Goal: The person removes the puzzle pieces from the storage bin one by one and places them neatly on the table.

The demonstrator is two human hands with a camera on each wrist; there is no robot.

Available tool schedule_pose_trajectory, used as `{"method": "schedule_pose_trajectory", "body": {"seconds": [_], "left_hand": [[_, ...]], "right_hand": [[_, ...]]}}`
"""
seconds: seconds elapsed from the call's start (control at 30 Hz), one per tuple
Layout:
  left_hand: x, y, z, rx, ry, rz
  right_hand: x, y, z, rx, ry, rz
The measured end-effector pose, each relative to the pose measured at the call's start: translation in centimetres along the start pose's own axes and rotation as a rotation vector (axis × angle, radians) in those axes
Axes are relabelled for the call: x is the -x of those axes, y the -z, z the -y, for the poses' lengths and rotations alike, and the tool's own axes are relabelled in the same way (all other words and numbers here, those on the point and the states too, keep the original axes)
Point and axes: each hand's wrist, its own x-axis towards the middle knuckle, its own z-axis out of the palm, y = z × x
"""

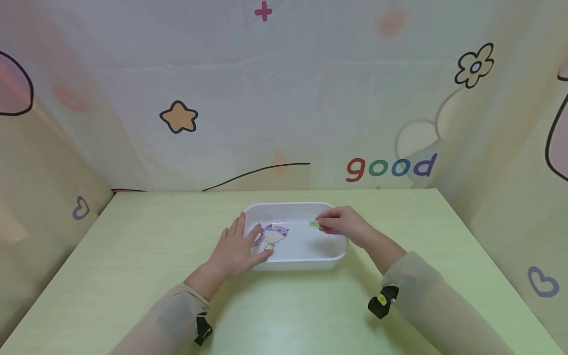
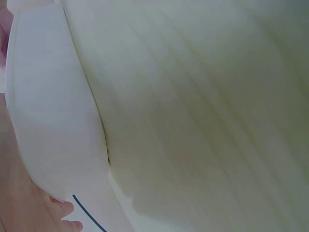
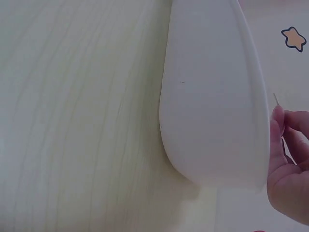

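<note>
A white plastic basin [image 1: 295, 265] with rounded corners stands on the table. My left hand [image 1: 235, 250] lies across its left end, fingers spread over the rim. Inside, close by the left thumb, are flat cutout pieces [image 1: 277, 230] with purple, pink and yellow print, partly covered by that hand. Over the basin's right side, my right hand [image 1: 345, 226] pinches a small flat green cutout [image 1: 313, 224] between thumb and fingertips. In the right wrist view the piece [image 3: 275, 98] shows edge-on as a thin sliver above the fingertips. The left wrist view catches the left hand [image 2: 24, 183] at the basin's rim.
The pale green wood-grain table [image 1: 284, 305] extends around the basin. A printed curtain [image 1: 284, 108] with a star, flower and the word "good" hangs behind and at both sides. Small black cameras sit at the left cuff [image 1: 203, 329] and right cuff [image 1: 382, 301].
</note>
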Motion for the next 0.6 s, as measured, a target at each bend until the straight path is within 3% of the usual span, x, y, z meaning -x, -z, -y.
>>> {"method": "schedule_pose_trajectory", "body": {"seconds": [0.6], "left_hand": [[0.2, 0.4, -0.2, 0.019, 0.001, 0.010]], "right_hand": [[1.6, 2.9, -1.7, 0.045, -0.027, -0.060]]}}
